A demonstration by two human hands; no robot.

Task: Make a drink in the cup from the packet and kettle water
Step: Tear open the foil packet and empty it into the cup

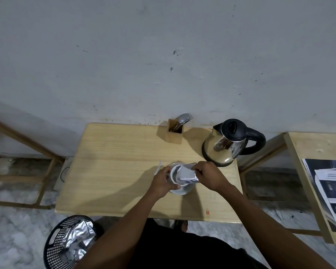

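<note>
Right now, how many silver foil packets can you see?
2 clear: one packet in the right hand over the cup, one crumpled in the black basket on the floor. More may be underneath.

dim, soft light | shadows fall left | kettle [226,145] glare | edges warped

Two bare forearms, no sleeves reaching the wrists, no watch or rings visible. Left hand [162,181] and right hand [209,176] ungloved. Dark, black-looking garment [182,249] over the torso below.
</note>
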